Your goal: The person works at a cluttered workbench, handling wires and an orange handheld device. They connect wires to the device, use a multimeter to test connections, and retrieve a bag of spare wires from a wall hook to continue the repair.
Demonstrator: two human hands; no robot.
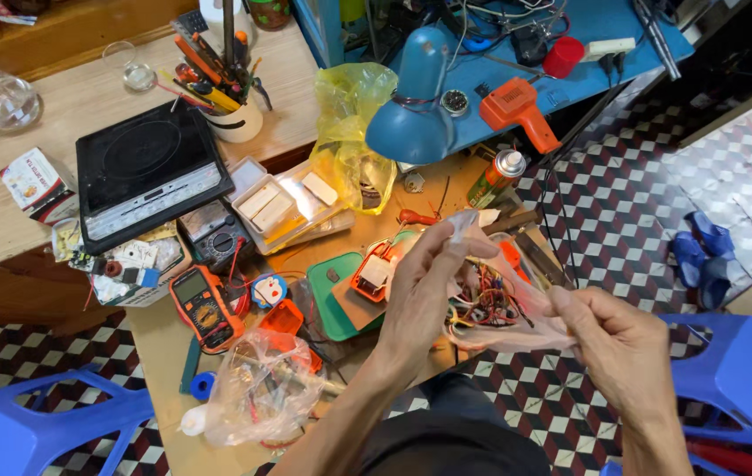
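Between my hands hangs a clear plastic bag of coloured wires; my left hand pinches its top corner, my right hand grips its lower edge, just above the cluttered workbench, orange multimeter off left

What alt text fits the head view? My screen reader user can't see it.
Two bare hands, left hand and right hand, hold a clear plastic bag of coloured wires above a cluttered wooden workbench, with an orange multimeter, a blue desk lamp and an induction cooktop.
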